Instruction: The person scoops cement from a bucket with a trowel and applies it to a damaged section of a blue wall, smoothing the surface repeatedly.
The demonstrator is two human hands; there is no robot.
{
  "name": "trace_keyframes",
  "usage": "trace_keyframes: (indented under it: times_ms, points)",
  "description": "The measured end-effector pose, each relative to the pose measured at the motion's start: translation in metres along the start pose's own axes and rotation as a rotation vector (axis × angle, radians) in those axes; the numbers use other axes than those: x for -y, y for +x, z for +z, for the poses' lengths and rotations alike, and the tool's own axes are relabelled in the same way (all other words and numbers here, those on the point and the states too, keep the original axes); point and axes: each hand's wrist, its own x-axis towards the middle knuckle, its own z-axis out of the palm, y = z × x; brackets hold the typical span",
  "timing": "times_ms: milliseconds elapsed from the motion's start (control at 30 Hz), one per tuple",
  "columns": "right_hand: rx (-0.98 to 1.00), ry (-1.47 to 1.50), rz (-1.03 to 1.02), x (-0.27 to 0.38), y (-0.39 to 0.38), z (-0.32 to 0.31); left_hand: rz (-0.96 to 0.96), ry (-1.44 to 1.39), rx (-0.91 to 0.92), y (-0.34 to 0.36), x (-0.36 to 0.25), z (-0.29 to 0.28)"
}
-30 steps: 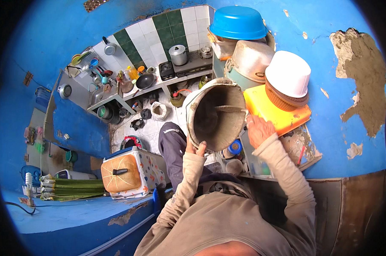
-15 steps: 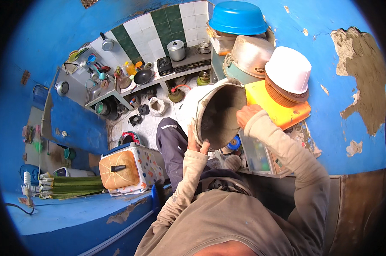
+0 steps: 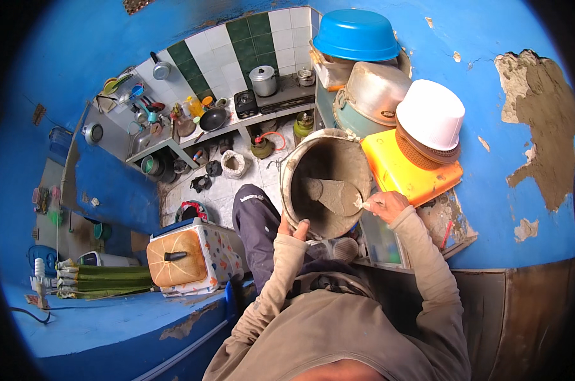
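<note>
Gripping bucket, left hand curled, right hand pinching trowel, pale lettering on trousers

My camera rode on my head, the left one of a side-by-side pair, and looked down and ahead over my chest. My shirt filled the bottom edge, closest to the lens, with my forearms coming up beside it. My left hand, right hand and the bucket sat around the middle, at close range. Farther off, the view reached the tiled wall at the top, with a blue wall along the right. The fisheye bent straight edges toward its dark rim.
</note>
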Motion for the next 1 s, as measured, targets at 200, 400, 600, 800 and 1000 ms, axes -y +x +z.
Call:
trace_keyframes:
  times_ms: [200,400,600,800,1000]
  points:
    - [-0.103,0.006,-0.006,0.014,-0.005,-0.030,-0.228,-0.094,-0.042,0.000,-0.028,0.002]
    - [-0.096,-0.082,-0.069,0.036,-0.022,-0.102,-0.232,-0.224,-0.025,0.014,-0.065,0.007]
    - [-0.219,-0.178,-0.222,0.060,-0.044,-0.173,-0.263,-0.307,0.168,0.030,-0.118,0.006]
    - [-0.272,-0.216,-0.193,0.081,-0.076,-0.222,-0.334,-0.203,0.198,0.036,-0.148,0.019]
    - [-0.272,-0.062,-0.180,0.114,-0.107,-0.245,-0.292,-0.234,0.261,0.032,-0.161,0.027]
